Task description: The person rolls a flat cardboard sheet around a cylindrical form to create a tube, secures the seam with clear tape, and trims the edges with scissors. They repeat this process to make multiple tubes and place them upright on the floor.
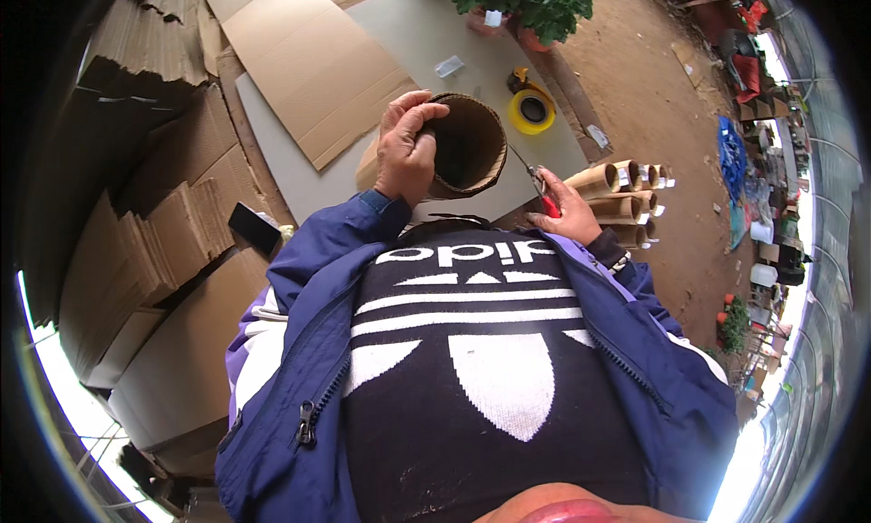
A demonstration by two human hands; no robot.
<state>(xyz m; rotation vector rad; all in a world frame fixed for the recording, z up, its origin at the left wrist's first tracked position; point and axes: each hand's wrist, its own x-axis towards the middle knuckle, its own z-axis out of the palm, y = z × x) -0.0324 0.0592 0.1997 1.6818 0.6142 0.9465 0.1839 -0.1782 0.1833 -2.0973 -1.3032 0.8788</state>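
Note:
A rolled corrugated cardboard tube (488, 151) stands in front of my chest, its round open end facing up. My left hand (406, 149) is closed on the left side of its rim, thumb and fingers pinching the cardboard edge. To the right of the tube, my right hand (570, 213) is wrapped round red-handled scissors (550, 204). Their slim metal blade points up and left toward the tube, apart from its wall. Just beyond the right hand lies a roll of yellow tape (518, 115) with a small dispenser on it.
The grey board (390, 24) carries a flat cardboard sheet (313, 65) and a small clear piece (448, 66). Leafy potted plants (535, 1) stand at the far edge. Several finished tubes (621, 205) lie stacked at right. Cardboard stacks (172, 251) and a black phone-like object (254, 229) are at left.

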